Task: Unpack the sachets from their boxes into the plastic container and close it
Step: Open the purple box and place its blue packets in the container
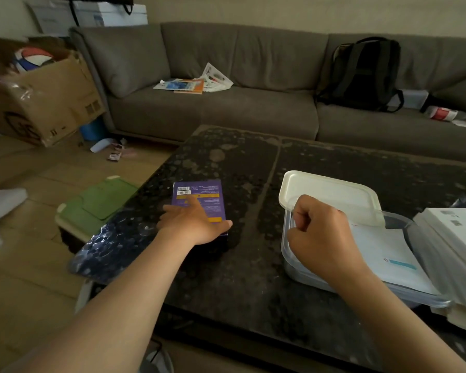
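Observation:
A purple box (199,196) with a barcode lies flat on the dark table (240,265). My left hand (193,222) rests on its near end, fingers straight and spread over the top. To the right stands a clear plastic container (404,292) holding white sachets (388,254). Its cream lid (331,195) lies askew across the container's far end. My right hand (320,232) is at the container's near left rim with its fingers curled; whether they pinch the rim or lid is hidden.
A stack of white boxes (457,238) sits at the table's right edge beside the container. A green flattened box (102,203) lies on the floor left of the table. A grey sofa (226,103) with papers and a black backpack (366,74) stands behind.

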The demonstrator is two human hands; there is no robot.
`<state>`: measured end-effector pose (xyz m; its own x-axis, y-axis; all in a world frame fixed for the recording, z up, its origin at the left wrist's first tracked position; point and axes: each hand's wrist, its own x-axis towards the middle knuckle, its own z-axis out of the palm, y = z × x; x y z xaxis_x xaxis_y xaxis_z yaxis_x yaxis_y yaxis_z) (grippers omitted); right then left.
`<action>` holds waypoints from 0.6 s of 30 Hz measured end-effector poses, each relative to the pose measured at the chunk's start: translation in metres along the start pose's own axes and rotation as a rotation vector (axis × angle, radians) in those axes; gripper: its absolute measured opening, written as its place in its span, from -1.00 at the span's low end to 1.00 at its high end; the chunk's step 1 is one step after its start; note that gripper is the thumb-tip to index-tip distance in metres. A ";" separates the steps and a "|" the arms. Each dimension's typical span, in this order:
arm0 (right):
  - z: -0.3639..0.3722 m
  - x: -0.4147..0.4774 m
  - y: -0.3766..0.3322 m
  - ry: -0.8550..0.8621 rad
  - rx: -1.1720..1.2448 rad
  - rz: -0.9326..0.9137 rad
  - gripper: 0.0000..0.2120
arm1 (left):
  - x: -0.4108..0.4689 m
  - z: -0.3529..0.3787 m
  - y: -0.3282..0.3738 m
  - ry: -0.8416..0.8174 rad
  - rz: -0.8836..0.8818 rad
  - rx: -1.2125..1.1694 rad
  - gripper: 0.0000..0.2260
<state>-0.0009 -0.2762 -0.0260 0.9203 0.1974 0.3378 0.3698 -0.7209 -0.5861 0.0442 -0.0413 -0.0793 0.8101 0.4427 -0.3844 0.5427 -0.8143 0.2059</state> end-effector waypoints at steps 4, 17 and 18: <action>0.001 -0.001 0.002 -0.014 0.019 0.015 -0.57 | -0.001 0.004 0.007 0.002 -0.038 0.009 0.23; -0.005 0.008 0.009 0.064 0.142 0.111 -0.85 | -0.028 -0.031 0.037 -0.082 0.041 -0.639 0.00; -0.005 0.009 0.007 0.050 0.192 0.134 -0.88 | -0.035 -0.034 0.043 -0.090 0.083 -0.712 -0.03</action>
<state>0.0098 -0.2832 -0.0234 0.9571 0.0714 0.2807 0.2663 -0.5980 -0.7559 0.0467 -0.0791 -0.0264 0.8503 0.3320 -0.4084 0.5177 -0.3880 0.7625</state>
